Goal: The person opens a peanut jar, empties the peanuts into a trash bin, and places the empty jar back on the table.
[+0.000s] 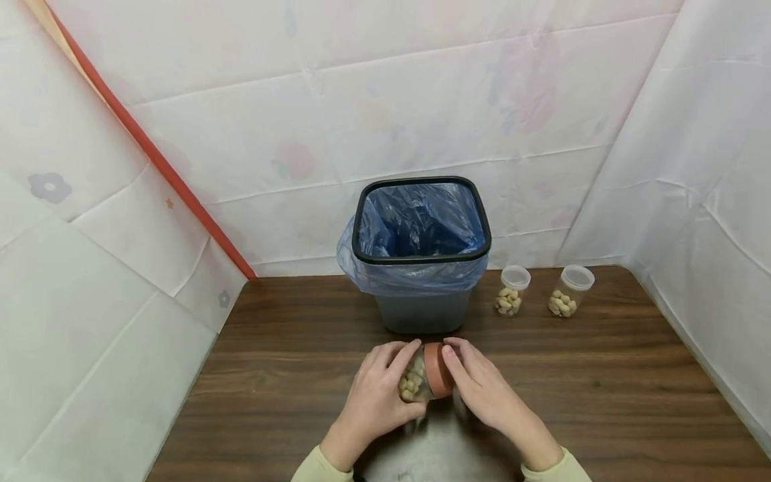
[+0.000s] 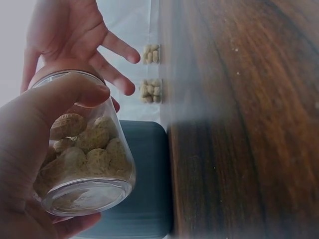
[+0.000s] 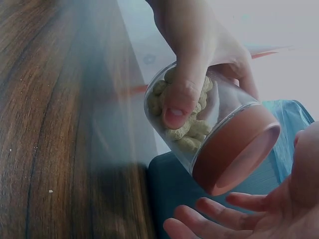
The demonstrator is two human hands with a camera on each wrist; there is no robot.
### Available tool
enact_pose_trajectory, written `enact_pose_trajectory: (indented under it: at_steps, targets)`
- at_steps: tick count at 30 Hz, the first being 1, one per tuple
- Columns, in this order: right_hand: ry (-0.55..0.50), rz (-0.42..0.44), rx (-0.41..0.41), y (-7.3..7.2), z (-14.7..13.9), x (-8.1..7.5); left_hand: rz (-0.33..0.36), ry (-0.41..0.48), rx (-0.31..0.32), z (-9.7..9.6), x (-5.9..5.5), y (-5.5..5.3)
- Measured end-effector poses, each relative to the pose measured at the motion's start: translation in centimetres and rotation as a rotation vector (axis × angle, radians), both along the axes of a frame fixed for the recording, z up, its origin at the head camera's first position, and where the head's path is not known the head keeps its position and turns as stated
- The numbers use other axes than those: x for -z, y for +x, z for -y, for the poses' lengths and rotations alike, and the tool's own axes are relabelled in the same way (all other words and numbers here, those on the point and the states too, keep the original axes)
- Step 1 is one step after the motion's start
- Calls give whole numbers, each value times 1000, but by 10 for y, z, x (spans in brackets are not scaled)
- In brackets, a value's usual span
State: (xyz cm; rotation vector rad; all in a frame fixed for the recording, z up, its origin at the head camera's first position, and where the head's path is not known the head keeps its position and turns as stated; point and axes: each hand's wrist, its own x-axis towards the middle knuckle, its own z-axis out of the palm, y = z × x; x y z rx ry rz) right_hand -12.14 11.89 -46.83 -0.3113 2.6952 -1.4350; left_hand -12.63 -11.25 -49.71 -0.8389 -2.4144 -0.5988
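My left hand [image 1: 378, 395] grips a clear jar [image 3: 212, 107] by its body, thumb on one side and fingers round the other. The jar is tilted on its side, its brownish-red lid [image 1: 438, 369] turned toward my right hand. Unshelled peanuts [image 2: 92, 144] fill part of it, and its round base faces the left wrist camera. My right hand [image 1: 484, 388] is beside the lid, its fingers [image 3: 219, 214] spread and loosely extended rather than wrapped round it. Both hands are low in front of the bin.
A grey bin [image 1: 421, 313] with a black rim and blue liner bag [image 1: 415, 278] stands just beyond the hands. To its right are two small clear jars, one nearer [image 1: 515, 277] and one farther right [image 1: 577, 278], holding peanuts. Pale sheeting [image 1: 313, 134] encloses the wooden table [image 1: 289, 375].
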Motion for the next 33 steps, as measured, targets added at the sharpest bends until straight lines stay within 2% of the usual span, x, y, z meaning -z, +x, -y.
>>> enact_pose_trajectory:
  at_steps: [6,12,19,27,33]
  targets:
    - [0,13,-2,1,2,1,4,-13,-14,0,1,2]
    - [3,11,-4,1,3,1,-25,-6,-8,0,1,1]
    - [11,11,-2,2,2,0,-5,-13,-13,-1,-2,2]
    - [22,11,1,2,2,1,-20,-9,-11,-1,-2,2]
    - [24,39,-5,1,2,2,-28,-15,-9,-1,0,1]
